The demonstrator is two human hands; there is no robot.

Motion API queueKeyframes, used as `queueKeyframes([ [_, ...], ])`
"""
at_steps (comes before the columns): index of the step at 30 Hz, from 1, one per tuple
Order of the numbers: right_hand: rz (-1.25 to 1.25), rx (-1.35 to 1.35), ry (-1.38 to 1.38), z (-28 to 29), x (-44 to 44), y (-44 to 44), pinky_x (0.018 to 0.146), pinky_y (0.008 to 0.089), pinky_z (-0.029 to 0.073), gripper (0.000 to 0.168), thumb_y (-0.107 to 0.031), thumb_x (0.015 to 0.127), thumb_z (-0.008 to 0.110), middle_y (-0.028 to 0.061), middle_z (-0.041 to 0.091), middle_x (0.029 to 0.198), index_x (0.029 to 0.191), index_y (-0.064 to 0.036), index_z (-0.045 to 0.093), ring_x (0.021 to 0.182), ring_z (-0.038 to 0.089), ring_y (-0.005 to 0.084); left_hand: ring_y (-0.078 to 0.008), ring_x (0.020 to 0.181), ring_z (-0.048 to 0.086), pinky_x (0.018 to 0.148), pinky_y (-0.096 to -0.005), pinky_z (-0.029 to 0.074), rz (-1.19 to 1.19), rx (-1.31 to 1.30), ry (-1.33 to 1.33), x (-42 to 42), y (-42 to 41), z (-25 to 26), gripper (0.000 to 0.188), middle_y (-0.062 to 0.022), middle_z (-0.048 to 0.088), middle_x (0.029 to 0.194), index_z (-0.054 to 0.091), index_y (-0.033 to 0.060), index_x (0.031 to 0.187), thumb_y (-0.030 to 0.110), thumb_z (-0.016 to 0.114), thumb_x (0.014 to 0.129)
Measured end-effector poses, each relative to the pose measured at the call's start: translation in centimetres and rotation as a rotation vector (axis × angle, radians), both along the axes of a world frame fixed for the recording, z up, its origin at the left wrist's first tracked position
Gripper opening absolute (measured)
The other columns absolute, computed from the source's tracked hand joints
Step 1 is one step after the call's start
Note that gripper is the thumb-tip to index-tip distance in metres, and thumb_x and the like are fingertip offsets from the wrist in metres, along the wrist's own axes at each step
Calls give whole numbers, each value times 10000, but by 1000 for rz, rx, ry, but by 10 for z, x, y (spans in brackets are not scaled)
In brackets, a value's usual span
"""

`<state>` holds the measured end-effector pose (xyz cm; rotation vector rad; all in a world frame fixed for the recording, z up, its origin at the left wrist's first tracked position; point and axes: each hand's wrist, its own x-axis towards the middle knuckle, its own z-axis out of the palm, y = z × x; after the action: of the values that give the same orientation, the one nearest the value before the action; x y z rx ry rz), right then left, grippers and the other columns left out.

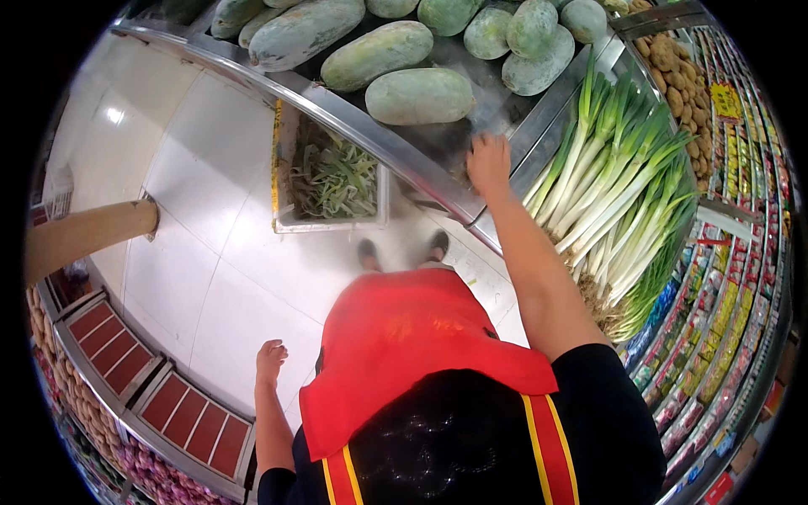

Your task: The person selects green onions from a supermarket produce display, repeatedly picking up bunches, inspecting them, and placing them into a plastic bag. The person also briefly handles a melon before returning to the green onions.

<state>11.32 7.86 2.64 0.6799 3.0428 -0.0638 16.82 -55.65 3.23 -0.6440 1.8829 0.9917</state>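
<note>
My right hand [489,161] rests on or just over the dark surface of a metal display stand [404,148], its fingertips pointing away from me; whether it holds something small under the palm is hidden. Just beyond and left of it lies a pale winter melon [420,96], with more winter melons [377,55] farther back. To the right of that hand, a heap of leeks [606,183] fills the neighbouring section, roots towards me. My left hand [271,360] hangs low at my left side over the floor, fingers slightly curled, with nothing seen in it.
A white foam box [382,196] of leek trimmings [341,180] stands on the floor under the stand's edge. A round post [95,237] is at the left. Potatoes [678,82] and shelves of packets [713,353] are at the right, red-topped crates [189,423] at the lower left.
</note>
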Motion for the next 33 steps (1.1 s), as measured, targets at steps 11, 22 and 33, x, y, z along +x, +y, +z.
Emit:
queueKeyframes([
  [11,-38,311,-394,-12,-51,127,1104,448,223,339,-148,823,471,152,568,1174,1125,-32,571,1177,505,296,-126,805,590,684,-251,450,164,-25,103,-6,-36,10,302,-51,619,892,559,14,1159,94,492,876],
  [22,52,-421,-514,12,-14,-8,871,439,462,250,-63,773,553,138,613,1068,1001,-39,651,1016,575,365,-155,809,623,697,-277,467,217,76,-59,98,-1,-33,277,-68,644,914,577,23,1129,140,535,882],
  [33,857,-485,-290,-9,-52,19,954,431,424,517,58,708,542,185,524,1217,1209,-64,582,1128,492,372,-145,865,597,751,-278,450,193,-5,92,28,44,24,310,-64,631,945,561,14,1174,124,503,890],
])
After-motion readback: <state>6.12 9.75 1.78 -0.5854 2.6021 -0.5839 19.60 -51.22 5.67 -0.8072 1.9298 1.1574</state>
